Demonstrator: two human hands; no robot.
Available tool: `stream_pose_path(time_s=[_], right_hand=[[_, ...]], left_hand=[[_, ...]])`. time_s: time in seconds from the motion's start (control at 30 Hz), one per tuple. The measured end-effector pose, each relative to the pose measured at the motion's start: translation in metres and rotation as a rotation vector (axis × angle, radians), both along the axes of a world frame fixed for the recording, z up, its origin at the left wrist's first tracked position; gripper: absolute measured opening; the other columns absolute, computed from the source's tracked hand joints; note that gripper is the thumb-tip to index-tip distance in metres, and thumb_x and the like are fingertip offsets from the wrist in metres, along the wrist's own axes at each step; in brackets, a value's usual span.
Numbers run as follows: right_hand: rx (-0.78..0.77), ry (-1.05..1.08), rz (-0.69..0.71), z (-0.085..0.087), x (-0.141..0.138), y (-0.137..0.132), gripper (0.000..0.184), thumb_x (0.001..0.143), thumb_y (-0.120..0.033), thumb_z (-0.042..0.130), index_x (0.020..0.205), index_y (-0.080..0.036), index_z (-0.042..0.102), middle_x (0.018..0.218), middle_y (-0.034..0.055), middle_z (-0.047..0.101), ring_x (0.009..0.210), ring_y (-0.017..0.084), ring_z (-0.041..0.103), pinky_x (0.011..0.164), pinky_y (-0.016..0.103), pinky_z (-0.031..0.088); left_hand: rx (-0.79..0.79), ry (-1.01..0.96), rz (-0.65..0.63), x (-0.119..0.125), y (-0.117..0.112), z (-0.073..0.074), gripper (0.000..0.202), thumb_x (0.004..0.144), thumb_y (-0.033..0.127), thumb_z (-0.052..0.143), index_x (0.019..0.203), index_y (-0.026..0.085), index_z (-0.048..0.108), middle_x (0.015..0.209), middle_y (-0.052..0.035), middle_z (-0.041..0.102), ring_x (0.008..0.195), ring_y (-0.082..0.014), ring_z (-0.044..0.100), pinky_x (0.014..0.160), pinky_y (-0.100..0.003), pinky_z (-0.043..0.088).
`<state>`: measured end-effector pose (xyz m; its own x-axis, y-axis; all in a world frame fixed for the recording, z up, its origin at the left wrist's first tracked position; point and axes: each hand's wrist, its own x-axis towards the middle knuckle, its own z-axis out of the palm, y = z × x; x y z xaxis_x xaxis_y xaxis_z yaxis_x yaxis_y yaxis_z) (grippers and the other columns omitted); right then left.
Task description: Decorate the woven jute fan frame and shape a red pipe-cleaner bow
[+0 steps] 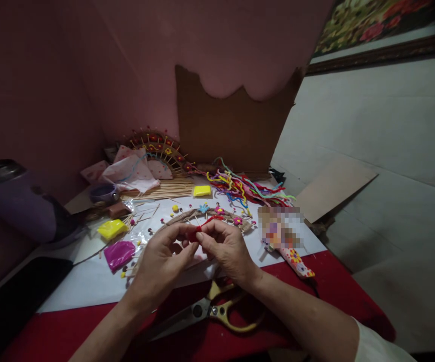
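Pinched between the fingertips of both hands is a red pipe cleaner (211, 220), its middle bunched up and one fuzzy end sticking out to the upper right. My left hand (160, 261) grips the bunched part from the left, thumb and index finger closed. From the other side my right hand (227, 249) pinches it, fingers also closed. Just behind them lies a curved brown twig arch (179, 217) with small pink and blue clay flowers and ball-tipped sticks. Below the hands, big scissors (217, 310) with gold handles rest on the red cloth (288, 322).
Loose coloured pipe cleaners (240, 186) lie at the back. Yellow clay packs (112, 230) and a magenta pack (119, 255) sit left, near a purple tumbler (13, 201) and a dark flat device (28, 286). Thin wooden sticks (164, 189) and a cardboard sheet (232, 125) stand behind.
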<state>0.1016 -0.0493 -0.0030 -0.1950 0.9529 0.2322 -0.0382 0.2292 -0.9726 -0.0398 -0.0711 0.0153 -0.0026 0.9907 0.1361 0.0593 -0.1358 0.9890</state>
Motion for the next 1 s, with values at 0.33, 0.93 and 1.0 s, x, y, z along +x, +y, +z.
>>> stream_pose_path(time_s=[0.33,0.93,1.0], right_hand=[[-0.066,0.155,0.012,0.004,-0.003,-0.003,0.017,0.074,-0.029,0.067,0.076,-0.017,0.055,0.059,-0.0047,0.055,0.048,0.007,0.05,0.045,0.018,0.042],[0.626,-0.302,-0.345,0.014,0.015,-0.006,0.011,0.083,-0.024,0.06,0.079,-0.022,0.07,0.077,0.0047,0.06,0.075,0.017,0.055,0.07,0.031,0.046],[0.657,-0.307,-0.419,0.019,0.018,-0.005,0.012,0.083,-0.022,0.058,0.087,-0.022,0.07,0.092,0.0074,0.058,0.089,0.019,0.055,0.079,0.034,0.045]], left_hand=[[-0.077,-0.067,-0.006,-0.002,0.003,0.002,0.017,0.064,0.026,0.073,0.077,0.016,0.069,0.072,-0.0017,0.067,0.048,-0.0073,0.052,0.039,-0.015,0.04],[-0.34,-0.212,-0.027,-0.016,0.013,0.005,0.023,0.057,0.027,0.074,0.07,0.013,0.061,0.052,0.0035,0.057,0.036,-0.0039,0.041,0.036,-0.015,0.031],[-0.382,-0.228,-0.05,-0.016,0.013,0.005,0.023,0.056,0.026,0.075,0.069,0.014,0.06,0.051,0.0038,0.056,0.036,-0.0043,0.041,0.037,-0.016,0.032]])
